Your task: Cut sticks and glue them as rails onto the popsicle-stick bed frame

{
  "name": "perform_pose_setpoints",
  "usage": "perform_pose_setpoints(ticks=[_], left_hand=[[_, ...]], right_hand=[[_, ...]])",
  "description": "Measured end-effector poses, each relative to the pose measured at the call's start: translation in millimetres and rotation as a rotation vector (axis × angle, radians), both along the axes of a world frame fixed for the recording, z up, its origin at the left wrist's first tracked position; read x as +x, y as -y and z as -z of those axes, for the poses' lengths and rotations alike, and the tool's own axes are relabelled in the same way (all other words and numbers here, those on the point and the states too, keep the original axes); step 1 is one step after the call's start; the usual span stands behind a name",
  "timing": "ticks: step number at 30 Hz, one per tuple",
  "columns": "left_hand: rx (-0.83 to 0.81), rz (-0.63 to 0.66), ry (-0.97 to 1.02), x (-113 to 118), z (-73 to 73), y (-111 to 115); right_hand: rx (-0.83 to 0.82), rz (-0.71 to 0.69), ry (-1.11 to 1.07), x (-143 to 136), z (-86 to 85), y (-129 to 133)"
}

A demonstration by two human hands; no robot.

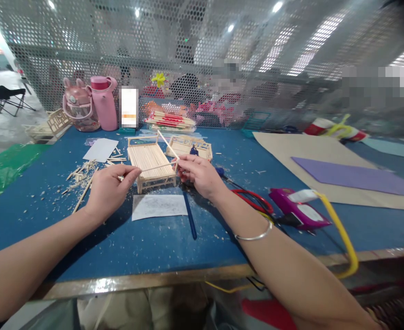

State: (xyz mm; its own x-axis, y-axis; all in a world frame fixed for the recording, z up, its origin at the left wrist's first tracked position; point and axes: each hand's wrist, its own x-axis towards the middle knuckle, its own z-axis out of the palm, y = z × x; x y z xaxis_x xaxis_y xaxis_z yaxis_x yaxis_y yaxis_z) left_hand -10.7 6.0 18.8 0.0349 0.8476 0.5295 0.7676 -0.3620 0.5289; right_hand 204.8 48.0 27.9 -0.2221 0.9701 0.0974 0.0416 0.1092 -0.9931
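Note:
A small bed frame built of wooden sticks (148,159) stands on the blue table, its slatted top facing up. My left hand (110,185) is closed in a pinch at the near left of the frame. Between the hands stretches a thin stick (157,168), its left end at my left fingertips. At the frame's near right corner, my right hand (200,174) has its fingers closed round a wooden stick (167,144) that slants up and away to the left. Some right fingertips are hidden. Below the frame lies a white paper (159,206), beside a dark blue rod (190,215).
Broken sticks and shavings (81,174) litter the left. Another stick piece (202,147) lies behind my right hand. A purple device (300,211) with cables is at right, near a purple sheet (353,176). A pink bottle (104,105) and phone (129,107) stand at the back.

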Motion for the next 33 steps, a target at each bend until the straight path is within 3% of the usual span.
perform_pose_setpoints(ticks=[14, 33], left_hand=[[-0.068, 0.017, 0.014, 0.4, -5.8, -2.0], [-0.052, 0.014, 0.018, 1.2, -5.7, -4.3]], right_hand=[[0.065, -0.141, 0.007, 8.0, 5.2, -7.6], [0.098, -0.104, 0.034, 6.6, 10.2, -9.5]])
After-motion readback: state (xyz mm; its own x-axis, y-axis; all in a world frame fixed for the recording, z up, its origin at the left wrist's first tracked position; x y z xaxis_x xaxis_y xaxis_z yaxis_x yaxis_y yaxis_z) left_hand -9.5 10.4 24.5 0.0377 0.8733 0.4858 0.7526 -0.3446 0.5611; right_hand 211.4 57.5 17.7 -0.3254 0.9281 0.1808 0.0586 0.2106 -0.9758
